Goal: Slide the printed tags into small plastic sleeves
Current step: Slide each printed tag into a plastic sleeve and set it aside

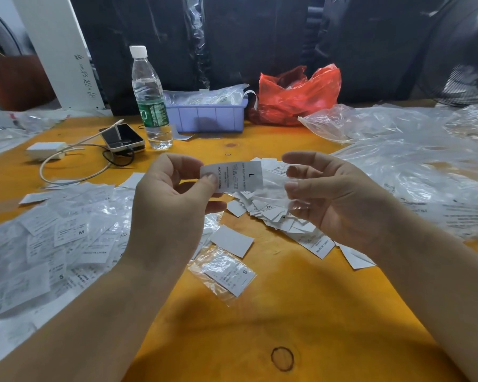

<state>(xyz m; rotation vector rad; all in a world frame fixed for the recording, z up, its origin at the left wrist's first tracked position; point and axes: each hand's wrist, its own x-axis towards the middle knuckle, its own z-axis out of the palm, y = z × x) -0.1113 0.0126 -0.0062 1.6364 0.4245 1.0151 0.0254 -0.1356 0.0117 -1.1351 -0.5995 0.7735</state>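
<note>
Bottle, tray beyond tag.

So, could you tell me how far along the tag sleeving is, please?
Done: sleeved tags piled at left. In hand: left hand pinches the L tag; right hand holds a clear sleeve. Left: the loose tag pile.

We see matt white paper in the printed tag, and a thin, glossy clear plastic sleeve (crinkled, catching glare). The table looks like smooth orange-stained wood; the water bottle is shiny clear plastic.
</note>
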